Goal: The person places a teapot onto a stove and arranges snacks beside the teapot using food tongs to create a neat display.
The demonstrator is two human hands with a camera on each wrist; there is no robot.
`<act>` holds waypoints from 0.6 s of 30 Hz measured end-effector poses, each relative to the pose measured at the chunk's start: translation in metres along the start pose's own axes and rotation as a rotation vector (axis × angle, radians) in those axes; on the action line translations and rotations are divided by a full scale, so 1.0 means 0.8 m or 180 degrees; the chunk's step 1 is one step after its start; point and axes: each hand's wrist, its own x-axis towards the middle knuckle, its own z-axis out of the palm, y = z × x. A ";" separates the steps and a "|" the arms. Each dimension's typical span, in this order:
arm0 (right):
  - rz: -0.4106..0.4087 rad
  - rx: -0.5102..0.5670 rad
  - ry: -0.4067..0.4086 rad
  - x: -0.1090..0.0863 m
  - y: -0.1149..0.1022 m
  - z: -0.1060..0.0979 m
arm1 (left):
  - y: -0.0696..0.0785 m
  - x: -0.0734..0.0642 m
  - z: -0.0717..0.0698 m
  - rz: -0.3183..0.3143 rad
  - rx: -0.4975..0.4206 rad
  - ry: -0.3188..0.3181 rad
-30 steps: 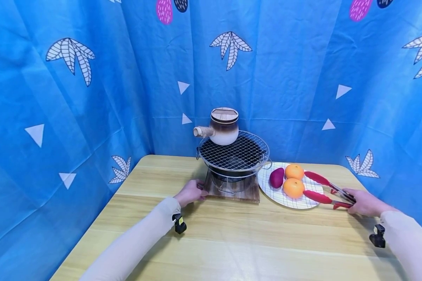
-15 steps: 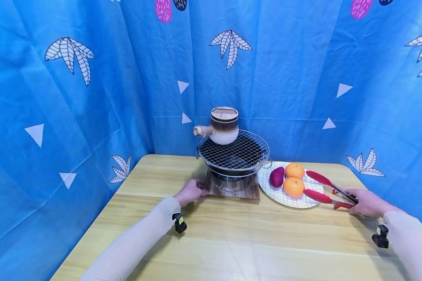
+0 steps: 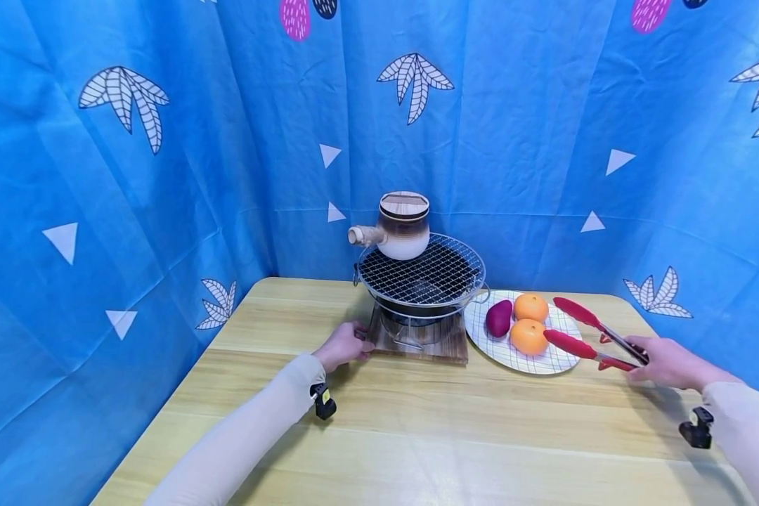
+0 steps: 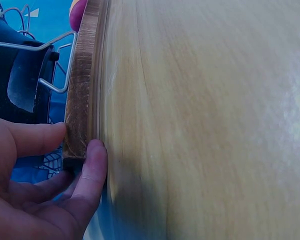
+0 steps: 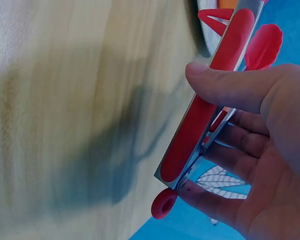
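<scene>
My left hand pinches the near left corner of a dark wooden board, thumb on one face and a finger against the other, as the left wrist view shows. On that board stands a black grill with a round wire rack. At the right, my right hand holds red-tipped tongs by the handles, thumb on one arm and fingers round the other. Their spread red tips stand just right of two oranges, which lie with a purple oval fruit or vegetable on a plate.
A brown-and-white pot with a wooden lid and side handle sits at the back of the rack, its handle pointing left. The wooden table extends in front. Blue curtains hang behind and at both sides.
My right hand and the tongs have shifted slightly right and appear a little raised, the upper tip moving away from the back orange. The left hand stays at the board's corner.
</scene>
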 end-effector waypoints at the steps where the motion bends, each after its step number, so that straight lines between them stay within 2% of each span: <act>1: -0.0004 -0.0004 0.0011 0.000 -0.002 -0.002 | 0.000 0.000 0.000 -0.0011 -0.0014 0.0003; 18: -0.0122 -0.0072 0.0032 0.001 -0.032 -0.017 | 0.000 -0.001 0.000 0.0007 0.0034 0.0009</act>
